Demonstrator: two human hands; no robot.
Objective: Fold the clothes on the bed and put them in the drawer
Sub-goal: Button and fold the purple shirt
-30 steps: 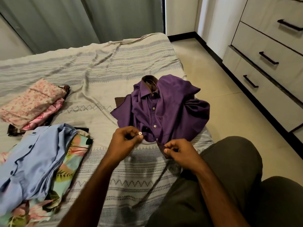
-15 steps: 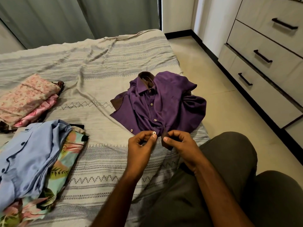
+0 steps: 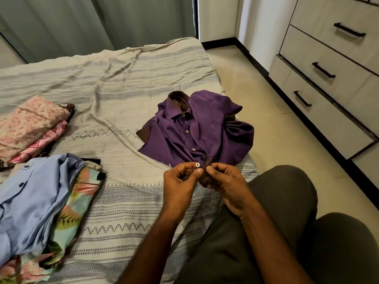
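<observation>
A purple button-up shirt (image 3: 207, 130) with a brown collar lies rumpled near the right edge of the bed (image 3: 123, 89). My left hand (image 3: 181, 179) pinches the shirt's lower front edge at a white button. My right hand (image 3: 223, 179) pinches the opposite edge of the placket, right against the left hand. A light blue shirt (image 3: 32, 193) lies unfolded at the near left on top of a tropical-print shirt (image 3: 75, 203). The drawer unit (image 3: 328, 83) stands to the right across the floor, its drawers closed.
Folded pink floral clothes (image 3: 28, 126) are stacked at the left of the bed. My legs in dark trousers (image 3: 276, 232) fill the lower right. A strip of tiled floor (image 3: 272, 128) separates bed and drawers. Green curtains (image 3: 92, 23) hang behind the bed.
My two hands have come together at the shirt's lower front, the left moving right with the button toward the right hand's edge. The view shifted slightly.
</observation>
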